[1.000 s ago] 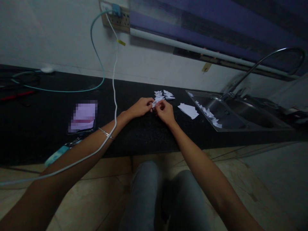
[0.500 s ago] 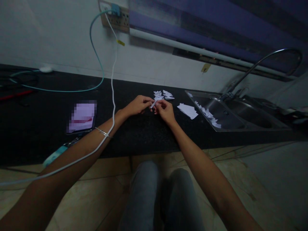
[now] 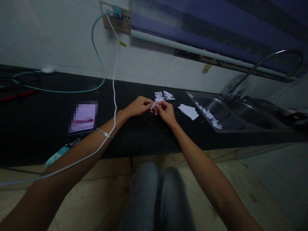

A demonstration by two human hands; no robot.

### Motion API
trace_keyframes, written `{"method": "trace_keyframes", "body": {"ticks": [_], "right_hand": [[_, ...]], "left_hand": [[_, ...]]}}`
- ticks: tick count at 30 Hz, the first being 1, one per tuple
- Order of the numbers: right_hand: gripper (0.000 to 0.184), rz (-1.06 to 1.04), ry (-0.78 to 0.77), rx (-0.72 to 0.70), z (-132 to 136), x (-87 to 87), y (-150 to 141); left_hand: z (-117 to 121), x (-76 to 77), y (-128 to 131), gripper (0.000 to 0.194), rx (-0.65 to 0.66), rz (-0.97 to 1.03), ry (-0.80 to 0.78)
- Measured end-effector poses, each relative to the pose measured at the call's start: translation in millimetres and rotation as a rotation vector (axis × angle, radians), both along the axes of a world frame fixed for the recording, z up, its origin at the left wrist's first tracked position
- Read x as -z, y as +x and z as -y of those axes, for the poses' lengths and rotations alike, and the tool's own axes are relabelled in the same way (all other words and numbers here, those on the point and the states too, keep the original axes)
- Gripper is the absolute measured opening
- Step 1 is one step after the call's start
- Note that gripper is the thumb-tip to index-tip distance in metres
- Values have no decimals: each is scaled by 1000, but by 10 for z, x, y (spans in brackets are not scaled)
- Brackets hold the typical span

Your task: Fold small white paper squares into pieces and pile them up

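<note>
Both hands meet over the black counter (image 3: 144,134). My left hand (image 3: 139,106) and my right hand (image 3: 165,111) pinch the same small folded piece of white paper (image 3: 154,103) between their fingertips. Just behind them lies a cluster of small folded white paper pieces (image 3: 164,95). A small stack of white paper slips (image 3: 188,111) rests to the right of my right hand. A thin bangle sits on my left wrist.
A steel sink (image 3: 235,112) with a curved tap (image 3: 264,61) holds more paper scraps (image 3: 209,115). A lit phone (image 3: 83,117) lies left on the counter. A white cable (image 3: 114,83) and a green cable (image 3: 96,57) hang from a wall socket (image 3: 115,17). My knees are below the counter's edge.
The hands stay together on the paper piece; the fingers have shifted slightly and the paper has turned a little between them. The view has barely moved.
</note>
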State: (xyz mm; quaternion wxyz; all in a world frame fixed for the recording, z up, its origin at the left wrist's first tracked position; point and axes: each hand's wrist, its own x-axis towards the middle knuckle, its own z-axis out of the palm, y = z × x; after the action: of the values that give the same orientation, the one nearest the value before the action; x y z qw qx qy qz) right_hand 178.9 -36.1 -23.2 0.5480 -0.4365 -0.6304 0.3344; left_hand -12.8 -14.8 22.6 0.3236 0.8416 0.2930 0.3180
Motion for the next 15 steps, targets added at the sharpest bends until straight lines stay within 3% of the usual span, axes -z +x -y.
{"method": "trace_keyframes", "body": {"ticks": [5,9,15], "right_hand": [[27,72,22,19,16,-7,1],[35,127,11,12,40,-22,-20],[37,259,108,131,67,-23,-42]], "left_hand": [[-25,42,45,23,-86,-78,142],[-44,74,56,30,-124,-179,233],[-78,132,60,30,-124,-239,319]]}}
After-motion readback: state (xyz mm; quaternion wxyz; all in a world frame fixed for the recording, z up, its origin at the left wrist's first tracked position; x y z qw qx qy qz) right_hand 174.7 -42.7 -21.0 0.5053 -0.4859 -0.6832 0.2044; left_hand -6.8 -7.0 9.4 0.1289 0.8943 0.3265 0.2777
